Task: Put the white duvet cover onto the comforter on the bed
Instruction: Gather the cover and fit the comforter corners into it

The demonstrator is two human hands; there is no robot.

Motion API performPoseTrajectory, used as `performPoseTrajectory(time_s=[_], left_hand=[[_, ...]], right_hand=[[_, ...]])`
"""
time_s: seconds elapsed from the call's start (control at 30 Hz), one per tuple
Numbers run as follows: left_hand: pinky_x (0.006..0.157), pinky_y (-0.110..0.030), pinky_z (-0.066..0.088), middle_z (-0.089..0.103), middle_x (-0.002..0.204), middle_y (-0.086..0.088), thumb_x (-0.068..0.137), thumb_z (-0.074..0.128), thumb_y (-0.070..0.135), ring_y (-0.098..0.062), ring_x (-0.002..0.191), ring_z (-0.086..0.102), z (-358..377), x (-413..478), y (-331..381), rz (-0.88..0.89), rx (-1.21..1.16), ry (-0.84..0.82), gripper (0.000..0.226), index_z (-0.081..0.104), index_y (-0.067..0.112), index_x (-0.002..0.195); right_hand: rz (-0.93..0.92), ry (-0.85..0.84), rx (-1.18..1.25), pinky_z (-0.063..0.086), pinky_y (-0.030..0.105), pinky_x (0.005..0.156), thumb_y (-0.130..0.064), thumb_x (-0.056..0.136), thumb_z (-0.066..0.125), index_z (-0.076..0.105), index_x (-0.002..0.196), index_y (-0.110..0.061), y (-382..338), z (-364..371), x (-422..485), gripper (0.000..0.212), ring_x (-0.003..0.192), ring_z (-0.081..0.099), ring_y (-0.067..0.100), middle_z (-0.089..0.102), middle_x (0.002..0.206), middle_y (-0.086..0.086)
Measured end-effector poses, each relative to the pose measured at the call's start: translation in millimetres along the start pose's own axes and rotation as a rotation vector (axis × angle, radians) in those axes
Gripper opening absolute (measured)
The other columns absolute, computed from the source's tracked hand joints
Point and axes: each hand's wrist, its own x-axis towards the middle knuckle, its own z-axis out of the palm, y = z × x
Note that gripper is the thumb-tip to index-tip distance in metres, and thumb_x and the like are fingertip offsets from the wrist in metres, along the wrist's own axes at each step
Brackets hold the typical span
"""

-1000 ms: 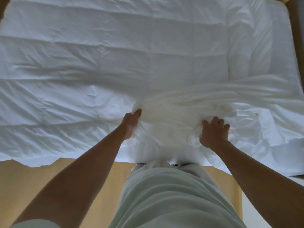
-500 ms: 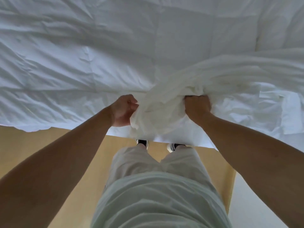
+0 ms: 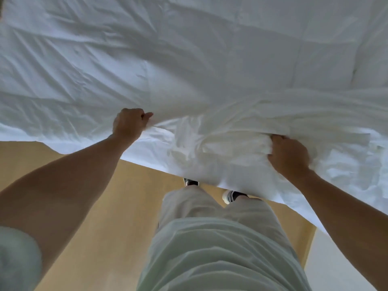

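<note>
A white quilted comforter [image 3: 189, 55] lies spread across the bed and fills the upper half of the view. Over its near edge lies the white duvet cover [image 3: 241, 127], creamier and bunched into folds that trail off to the right. My left hand [image 3: 130, 122] grips an edge of the cover at the near side of the bed, fist curled, thumb pointing right. My right hand [image 3: 287, 154] clutches a thick bunch of the cover further right. The cloth is stretched between the two hands and hangs over the bed's edge.
I stand close against the bed's near side on a light wooden floor [image 3: 105, 206]. My legs in pale trousers [image 3: 210, 217] and my shoes [image 3: 231, 195] show below the overhanging cloth. A white surface [image 3: 336, 269] borders the floor at the lower right.
My hands, close together on the bunched cover before, have moved apart: the left went left with an edge, the right went right with the bunch. The cover is drawn out between them.
</note>
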Motion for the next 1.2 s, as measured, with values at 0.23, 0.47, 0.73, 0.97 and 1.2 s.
performPoseTrajectory(time_s=[0.23,0.47,0.73,0.97,1.2], left_hand=[[0.080,-0.049,0.046,0.066,0.097,-0.032,0.102,0.050,0.046,-0.049,0.099,0.061,-46.6,43.6,-119.3,-0.369,0.118,0.137,0.053,0.069,-0.003,0.100],[0.109,-0.049,0.026,0.051,0.136,-0.011,0.076,0.058,0.083,-0.034,0.129,0.045,16.1,28.6,58.9,0.258,0.154,-0.381,0.086,0.053,0.023,0.137],[0.087,-0.044,0.051,0.068,0.114,-0.022,0.104,0.049,0.040,-0.042,0.111,0.063,40.7,15.7,39.5,0.095,0.063,-0.280,0.035,0.069,0.013,0.111],[0.096,-0.052,0.045,0.062,0.120,-0.025,0.096,0.053,0.027,-0.045,0.117,0.057,-47.7,90.2,-23.1,-0.265,0.265,-0.054,0.033,0.065,0.006,0.118],[0.111,-0.047,0.034,0.039,0.148,-0.010,0.087,0.072,0.044,-0.036,0.136,0.039,-2.6,22.3,201.1,0.357,0.030,-0.398,0.064,0.046,0.027,0.144]], right_hand=[[0.140,-0.026,-0.079,0.055,0.047,0.065,-0.008,0.068,0.082,0.068,0.105,-0.002,20.8,-3.7,-10.2,0.040,0.074,0.068,0.047,0.069,0.081,0.026],[0.176,0.048,0.007,0.053,0.042,0.068,-0.008,0.072,0.074,0.066,0.111,-0.006,8.2,-2.0,-1.1,0.039,0.081,0.067,0.045,0.070,0.089,0.023],[0.161,0.031,0.005,0.053,0.040,0.067,-0.012,0.076,0.072,0.065,0.107,-0.009,12.6,-0.1,0.7,0.033,0.082,0.068,0.042,0.071,0.089,0.016],[0.179,0.000,0.022,0.048,0.034,0.062,-0.018,0.076,0.074,0.066,0.104,-0.015,6.2,15.5,-10.0,0.030,0.080,0.068,0.037,0.071,0.086,0.008],[0.105,-0.208,0.114,0.043,0.038,0.098,-0.032,0.087,0.061,0.054,0.128,-0.021,-3.9,10.3,-10.0,0.043,0.114,0.060,0.030,0.064,0.122,0.006]])
